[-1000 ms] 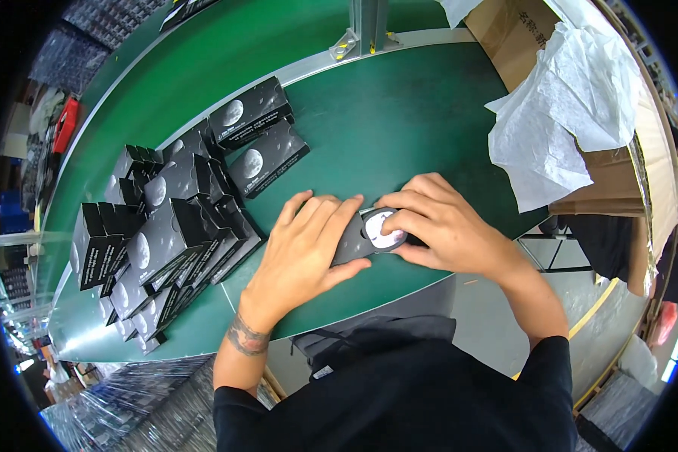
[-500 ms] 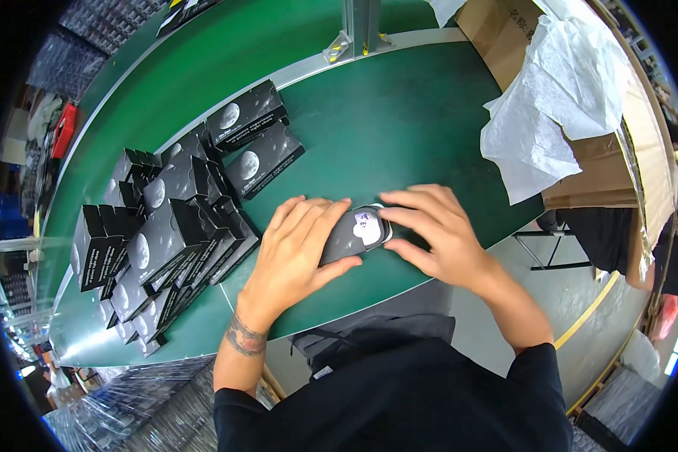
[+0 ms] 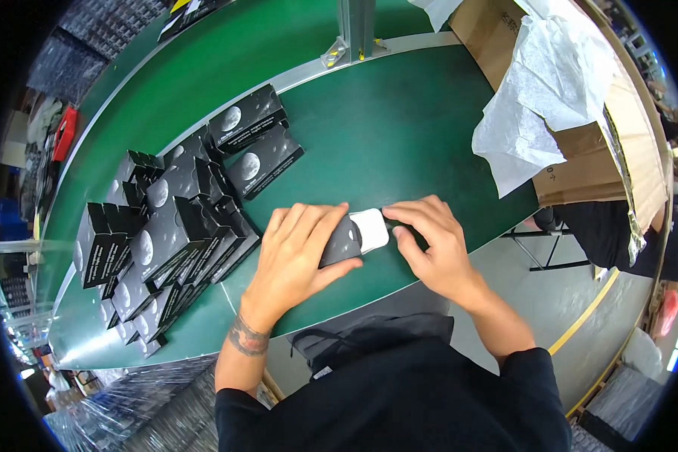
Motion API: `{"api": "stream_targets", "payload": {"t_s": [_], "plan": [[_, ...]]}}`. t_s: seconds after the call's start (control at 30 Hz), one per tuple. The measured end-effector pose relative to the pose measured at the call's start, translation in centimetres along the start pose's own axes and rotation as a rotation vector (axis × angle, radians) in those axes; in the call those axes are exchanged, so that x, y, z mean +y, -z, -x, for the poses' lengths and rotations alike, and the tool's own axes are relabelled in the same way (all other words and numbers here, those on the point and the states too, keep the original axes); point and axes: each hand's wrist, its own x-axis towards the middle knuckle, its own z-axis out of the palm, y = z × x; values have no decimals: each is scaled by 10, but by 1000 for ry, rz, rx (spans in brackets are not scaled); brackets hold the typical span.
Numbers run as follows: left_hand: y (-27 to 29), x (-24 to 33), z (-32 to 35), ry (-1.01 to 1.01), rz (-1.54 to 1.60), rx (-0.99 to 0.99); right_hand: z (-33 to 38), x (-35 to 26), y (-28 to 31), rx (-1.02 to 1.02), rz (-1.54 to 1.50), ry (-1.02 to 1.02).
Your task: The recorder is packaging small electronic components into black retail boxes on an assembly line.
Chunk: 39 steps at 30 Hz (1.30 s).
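Observation:
My left hand (image 3: pixel 297 245) is wrapped over a small black box (image 3: pixel 340 245) with a moon print, held low over the green table. Out of the box's right end sticks a flat white piece (image 3: pixel 372 230) with rounded corners. At that same end my right hand (image 3: pixel 437 245) has its thumb and index finger closed around a small dark bit, perhaps an end flap; the fingers partly hide it. To the left of my hands stands a pile of similar black boxes (image 3: pixel 162 188), several with end flaps sticking up.
On the right is an open brown carton (image 3: pixel 584 169) with crumpled white paper (image 3: pixel 539 98) hanging over its side. A metal post (image 3: pixel 356 30) rises at the table's far edge. The green table (image 3: pixel 384 128) curves around in front of me. Wrapped stacks (image 3: pixel 143 407) lie at lower left.
More of the white piece now shows plain at the box's end, where a purple-marked spot showed before. My right hand's fingers have drawn closer together and shifted slightly.

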Motion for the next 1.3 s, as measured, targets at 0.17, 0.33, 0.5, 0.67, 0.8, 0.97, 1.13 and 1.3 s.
{"api": "stream_targets", "payload": {"t_s": [0.17,0.33,0.5,0.67,0.8,0.97,1.13,1.3], "plan": [[-23,-6,14,-32,724,432,-1,-39,4,67,-497,-201],[-43,5,9,-176,795,481,-17,-64,6,-35,-364,-48],[-54,24,2,-79,753,489,-13,-68,-11,167,-503,-140],[-67,51,-14,-7,684,536,-9,-69,1,243,-721,-373],[-71,64,-21,93,760,556,4,-62,12,337,-745,-492],[-70,65,-27,-23,433,449,10,-59,12,360,-655,-511],[-84,68,-32,-29,309,496,22,-48,5,356,-629,-482],[-78,69,-32,20,340,493,26,-55,0,229,-371,-342]]}}
